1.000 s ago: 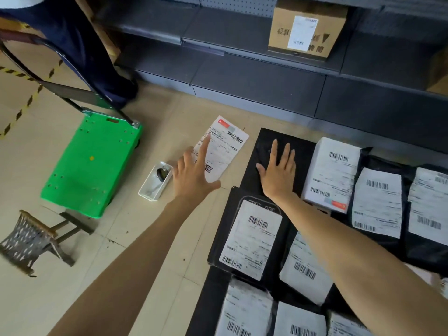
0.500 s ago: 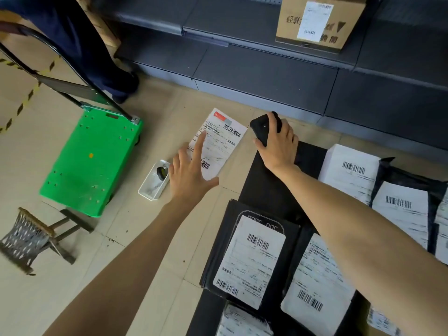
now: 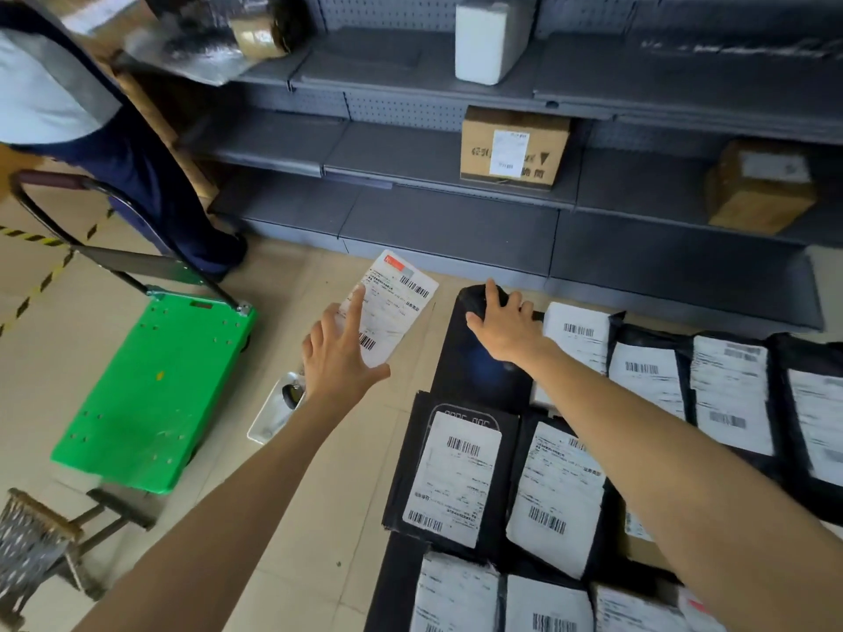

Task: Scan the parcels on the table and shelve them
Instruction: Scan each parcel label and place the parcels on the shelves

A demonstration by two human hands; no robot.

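Several black parcels with white barcode labels lie on the black table at lower right. My right hand grips a black handheld scanner at the table's far left corner. My left hand hovers with spread fingers beyond the table's left edge, above the floor, in front of a white labelled parcel that lies on the floor. I cannot tell whether the fingertip touches it. Grey shelves behind the table hold a brown box, a white parcel and another brown box.
A green platform trolley with a black handle stands on the floor at left. A small white tray lies beside it. Another person stands at the shelf's left end. A metal stool is at lower left.
My right hand went from lying flat on the table to gripping the scanner at the far corner. The view tilted up, showing more shelves. My left hand stayed spread by the floor parcel.
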